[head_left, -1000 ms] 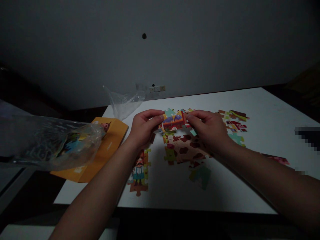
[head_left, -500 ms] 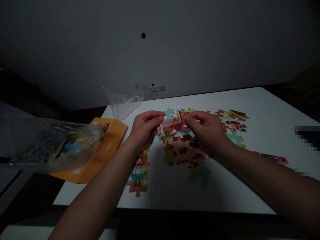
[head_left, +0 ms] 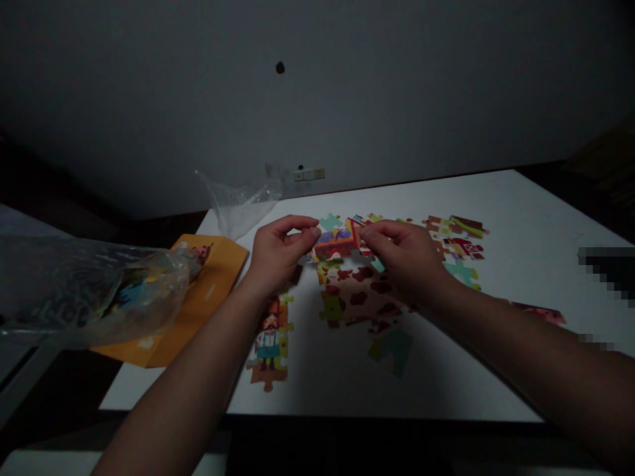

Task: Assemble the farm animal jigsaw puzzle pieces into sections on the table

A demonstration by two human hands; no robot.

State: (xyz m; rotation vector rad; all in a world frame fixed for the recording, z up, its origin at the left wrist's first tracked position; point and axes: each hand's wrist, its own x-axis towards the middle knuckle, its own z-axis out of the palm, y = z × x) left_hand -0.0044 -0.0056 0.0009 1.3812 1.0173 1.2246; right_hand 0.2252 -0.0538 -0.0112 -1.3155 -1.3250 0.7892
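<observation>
Centrally, the piece [head_left: 333, 243] sits pinched between left hand [head_left: 276, 254] and right hand [head_left: 404, 258], above the table [head_left: 520, 218].

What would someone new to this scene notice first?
In the middle of the dim picture, the left hand and right hand pinch one colourful puzzle piece between them, above the white table. Below them lie joined pieces with brown patches. At the left, a clear plastic bag shows in front of an orange packet.

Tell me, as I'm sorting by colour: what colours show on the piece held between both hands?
The piece is orange-red with purple; head view.
</observation>
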